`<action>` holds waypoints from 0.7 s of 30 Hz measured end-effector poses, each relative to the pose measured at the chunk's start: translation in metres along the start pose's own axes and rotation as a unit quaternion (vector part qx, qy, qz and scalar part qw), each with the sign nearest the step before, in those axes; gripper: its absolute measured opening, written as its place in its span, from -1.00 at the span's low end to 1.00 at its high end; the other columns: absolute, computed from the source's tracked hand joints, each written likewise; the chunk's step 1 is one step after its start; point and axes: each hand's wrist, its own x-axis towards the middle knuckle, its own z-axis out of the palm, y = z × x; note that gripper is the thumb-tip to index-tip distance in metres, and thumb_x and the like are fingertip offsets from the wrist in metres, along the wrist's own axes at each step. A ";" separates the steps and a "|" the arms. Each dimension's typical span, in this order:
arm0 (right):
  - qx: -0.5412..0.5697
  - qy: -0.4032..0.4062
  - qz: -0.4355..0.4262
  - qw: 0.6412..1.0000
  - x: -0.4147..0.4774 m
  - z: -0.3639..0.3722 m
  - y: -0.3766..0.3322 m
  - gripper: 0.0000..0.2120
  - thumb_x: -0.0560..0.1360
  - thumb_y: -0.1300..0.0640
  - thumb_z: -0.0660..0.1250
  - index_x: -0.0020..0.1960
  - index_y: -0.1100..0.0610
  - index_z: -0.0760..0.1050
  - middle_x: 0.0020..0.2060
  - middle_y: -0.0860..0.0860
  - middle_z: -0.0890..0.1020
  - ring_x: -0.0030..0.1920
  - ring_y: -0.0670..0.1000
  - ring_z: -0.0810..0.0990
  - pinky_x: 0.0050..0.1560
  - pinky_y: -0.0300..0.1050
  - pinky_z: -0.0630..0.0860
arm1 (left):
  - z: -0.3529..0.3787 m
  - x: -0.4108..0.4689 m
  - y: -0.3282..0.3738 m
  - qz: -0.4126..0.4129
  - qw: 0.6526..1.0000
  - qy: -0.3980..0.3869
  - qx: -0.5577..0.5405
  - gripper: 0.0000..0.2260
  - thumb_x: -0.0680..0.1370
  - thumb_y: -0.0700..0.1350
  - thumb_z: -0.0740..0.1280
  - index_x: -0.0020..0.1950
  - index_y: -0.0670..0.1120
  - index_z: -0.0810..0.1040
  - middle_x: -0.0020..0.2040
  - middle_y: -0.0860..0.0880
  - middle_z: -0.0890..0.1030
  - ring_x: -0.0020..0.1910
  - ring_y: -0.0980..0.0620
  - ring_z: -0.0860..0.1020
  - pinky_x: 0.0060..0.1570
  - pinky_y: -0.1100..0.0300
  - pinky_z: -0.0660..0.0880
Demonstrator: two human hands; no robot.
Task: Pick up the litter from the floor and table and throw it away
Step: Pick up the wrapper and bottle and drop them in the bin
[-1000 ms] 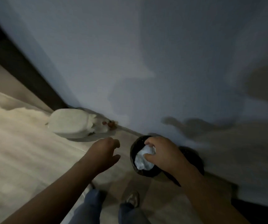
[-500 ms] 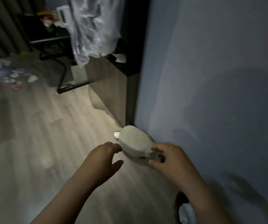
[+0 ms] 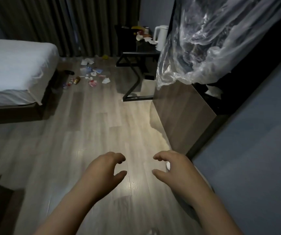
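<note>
- L hand [image 3: 106, 172]: held out over floor [image 3: 102, 133]; fingers loosely curled, thumb apart from them, nothing in grip.
- R hand [image 3: 174, 170]: same pose, level w/ L hand, clear gap between the two; fingers loosely curled, thumb apart, nothing held.
- Partly hidden behind R hand: small white obj [image 3: 167, 165] on floor; type cannot be told.
- Loc. of floor litter [image 3: 92, 77]: paper scraps, wrappers and misc. small items scattered at far end of room, between bed [image 3: 14, 70] and table [image 3: 139, 52], well apart from both hands.
- Loc. of table litter [image 3: 142, 35]: on the dark table top, just beside white kettle [image 3: 161, 37].
- Right side: clear plastic sheet [image 3: 204, 48] draped over wood cabinet [image 3: 178, 116].
- Rear: dark curtain [image 3: 51, 22].
</note>
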 end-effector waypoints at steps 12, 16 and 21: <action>-0.003 -0.040 -0.142 0.989 0.223 -0.023 -0.053 -0.67 0.41 -0.03 0.40 0.17 -0.14 0.51 0.07 -0.24 0.52 0.08 -0.23 0.47 0.05 -0.33 0.38 | -0.072 0.140 -0.060 -0.113 0.990 0.087 0.004 -0.65 0.54 0.08 0.29 0.31 0.09 0.43 0.21 0.18 0.50 0.18 0.19 0.46 0.14 0.35 0.37; -0.022 -0.049 -0.179 0.982 0.290 -0.029 -0.074 -0.67 0.42 -0.04 0.38 0.18 -0.15 0.49 0.07 -0.25 0.51 0.08 -0.22 0.47 0.04 -0.33 0.37 | -0.096 0.183 -0.079 -0.140 0.984 0.112 0.000 -0.66 0.54 0.07 0.30 0.30 0.08 0.44 0.19 0.16 0.51 0.18 0.19 0.46 0.15 0.34 0.38; -0.041 -0.072 -0.207 0.975 0.361 -0.017 -0.101 -0.66 0.42 -0.07 0.37 0.19 -0.16 0.49 0.08 -0.27 0.50 0.07 -0.25 0.44 -0.02 -0.38 0.32 | -0.116 0.226 -0.122 -0.166 0.978 0.122 -0.004 -0.67 0.54 0.08 0.30 0.29 0.08 0.45 0.19 0.16 0.51 0.18 0.19 0.45 0.13 0.36 0.36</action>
